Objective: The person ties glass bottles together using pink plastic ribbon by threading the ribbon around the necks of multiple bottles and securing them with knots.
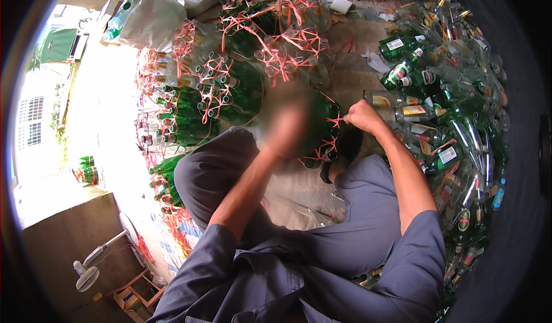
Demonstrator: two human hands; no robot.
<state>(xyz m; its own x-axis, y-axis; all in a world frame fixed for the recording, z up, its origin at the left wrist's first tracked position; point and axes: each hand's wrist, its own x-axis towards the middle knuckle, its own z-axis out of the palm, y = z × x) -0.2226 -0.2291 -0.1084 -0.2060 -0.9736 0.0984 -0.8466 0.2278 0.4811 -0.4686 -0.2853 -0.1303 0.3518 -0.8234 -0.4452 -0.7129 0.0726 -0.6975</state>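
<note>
Before me, between my bent legs, stands a bundle of green glass bottles [311, 163] laced about the necks with pink plastic twine [330, 141]. My right hand [363, 116] pinches a strand of that twine at the bundle's right side, the strand running from its fingertips to the bottle necks. Over the bundle reaches my left hand [290, 126]. A round blurred patch covers this hand and most of the bottles, so its fingers and any hold are hidden.
Tied bundles of green bottles [241, 90] and clear bottles [317, 70] stand ahead and to the left. Loose bottles [409, 111] lie heaped along the right. White plastic sacks [151, 23] are at the back left. A pedestal fan [99, 252] lies at lower left.
</note>
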